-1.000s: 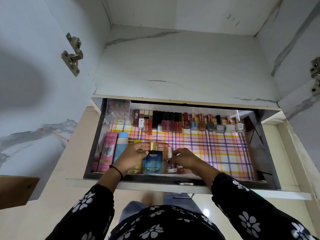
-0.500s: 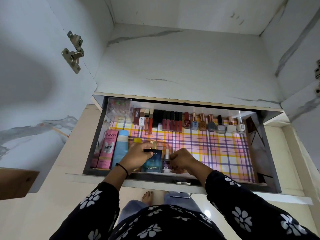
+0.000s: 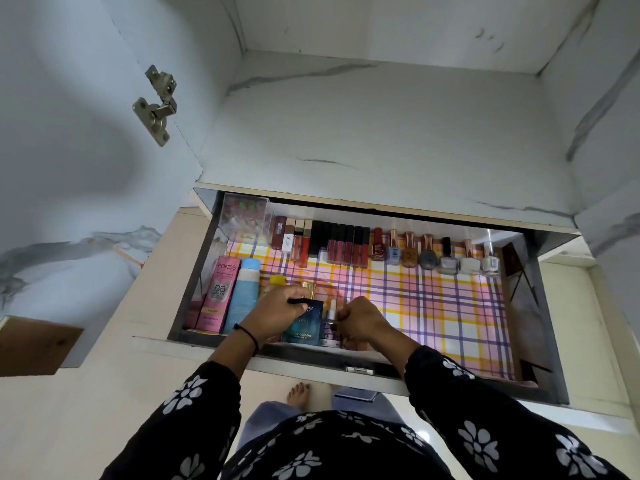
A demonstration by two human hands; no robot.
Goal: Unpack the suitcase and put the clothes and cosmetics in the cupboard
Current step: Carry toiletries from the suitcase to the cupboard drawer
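Note:
An open cupboard drawer (image 3: 533, 299) with a plaid liner holds cosmetics. At its front left, my left hand (image 3: 273, 313) grips the top of a dark blue cologne bottle (image 3: 303, 329) with a gold cap. Right beside it stands a small purple dropper bottle (image 3: 329, 329), which my right hand (image 3: 362, 322) pinches. Both bottles stand upright against the drawer's front wall. To their left are a yellow-capped bottle (image 3: 277, 280), a light blue tube (image 3: 246, 292) and a pink Pond's BB cream box (image 3: 218, 296).
Along the drawer's back wall run lipsticks (image 3: 332, 245) and nail polish bottles (image 3: 436, 256), with a clear plastic box (image 3: 246, 216) at the back left. The liner's right half (image 3: 450, 306) is bare. A marble-patterned shelf (image 3: 381, 133) lies above; a door hinge (image 3: 157, 105) sticks out at left.
Both hands stay on the two bottles near the drawer front. My left hand has slid further over the cologne's gold cap, and the view has tilted slightly.

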